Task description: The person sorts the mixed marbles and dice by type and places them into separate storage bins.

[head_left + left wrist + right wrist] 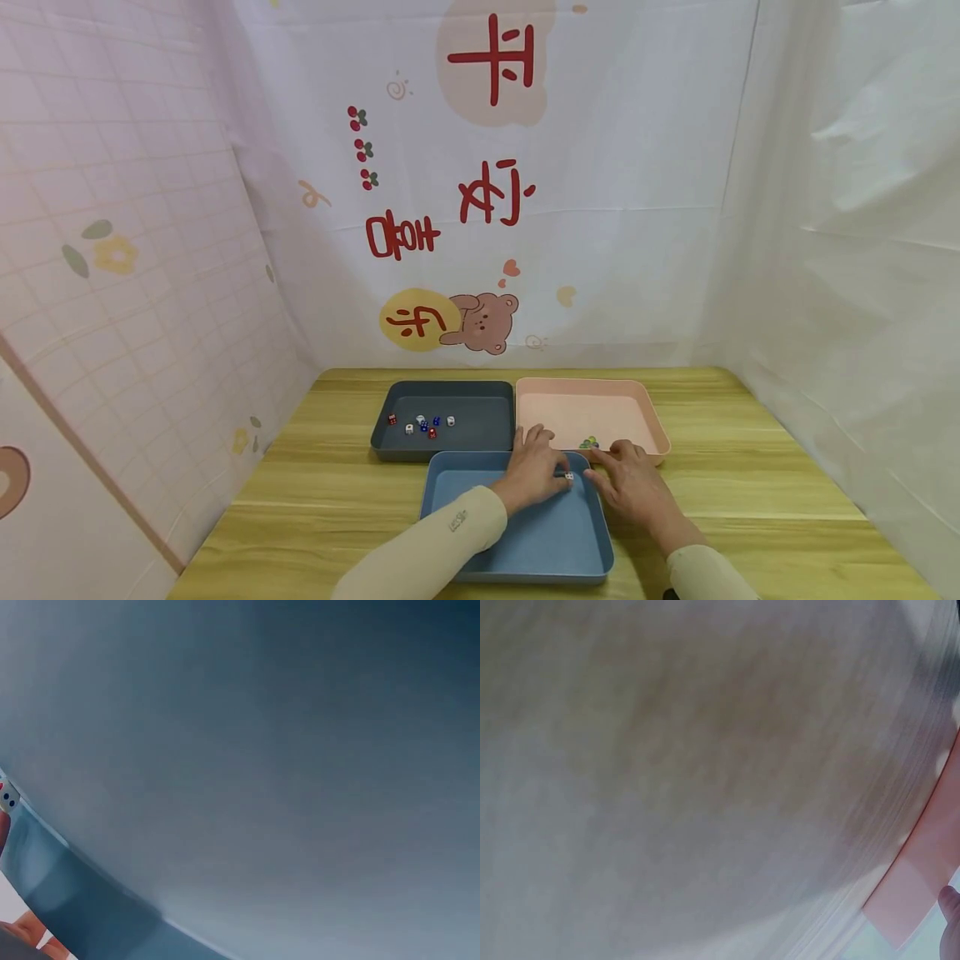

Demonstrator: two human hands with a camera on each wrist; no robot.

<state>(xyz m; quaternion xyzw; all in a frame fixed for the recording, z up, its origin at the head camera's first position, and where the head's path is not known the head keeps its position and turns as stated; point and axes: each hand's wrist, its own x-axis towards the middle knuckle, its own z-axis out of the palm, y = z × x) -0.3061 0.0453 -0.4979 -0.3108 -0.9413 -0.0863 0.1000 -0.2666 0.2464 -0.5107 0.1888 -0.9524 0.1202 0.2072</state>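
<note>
My left hand (534, 472) is over the blue tray (543, 542), pinching a white die (568, 476) between thumb and forefinger near the tray's far right corner. In the left wrist view the die (9, 796) shows dark pips, with a fingertip against it. My right hand (637, 490) hovers by that corner and the near rim of the pink tray (585, 404), its thumb and forefinger apart. Just past its fingertips, several small green pieces (589, 442) lie inside the pink tray, partly hidden. In the right wrist view only a fingertip (950, 904) shows.
A dark grey tray (480, 417) stands at the back left, holding several red, white and blue dice (423, 426). It sits side by side with the pink tray, behind the blue one. Wood-grain tabletop (300, 500) surrounds the trays, and a printed cloth (637, 208) hangs behind.
</note>
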